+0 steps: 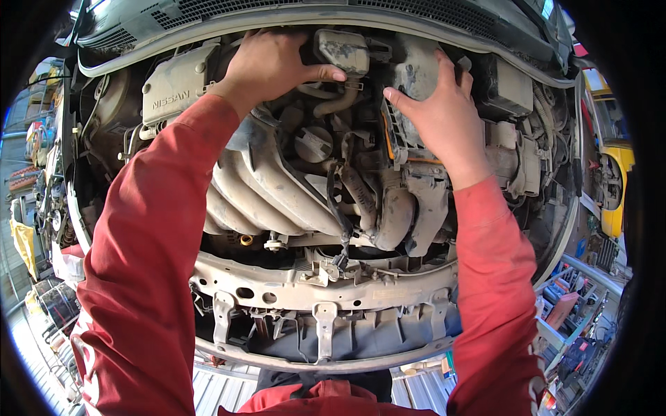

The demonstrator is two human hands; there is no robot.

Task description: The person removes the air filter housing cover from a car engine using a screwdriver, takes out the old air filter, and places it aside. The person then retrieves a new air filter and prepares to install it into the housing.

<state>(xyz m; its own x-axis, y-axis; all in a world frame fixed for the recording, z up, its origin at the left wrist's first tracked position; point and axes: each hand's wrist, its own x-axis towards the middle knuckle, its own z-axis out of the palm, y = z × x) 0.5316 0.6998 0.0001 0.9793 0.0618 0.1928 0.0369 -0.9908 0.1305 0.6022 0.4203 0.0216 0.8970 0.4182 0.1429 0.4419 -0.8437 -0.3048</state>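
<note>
My left hand [270, 65] reaches to the back of a dusty car engine bay, its fingertips hidden under the cowl edge. Its thumb points right, against or just in front of a small grey plastic box [343, 52] with a short bent hose [338, 104] below it. My right hand [447, 114] spans the dusty air filter housing cover [413, 73], thumb at the left side and fingers at the right. An orange filter edge [388, 136] shows in a gap along the housing's left side. Between my arms are the oil filler cap [314, 144] and the ribbed intake manifold [260, 182].
A Nissan-marked plastic cover [174, 86] is at the back left. A black box [504, 86] stands at the back right. A loose wiring connector [341, 260] hangs over the front crossmember [385, 291]. A tool cart [564, 317] stands to the lower right, beside the car.
</note>
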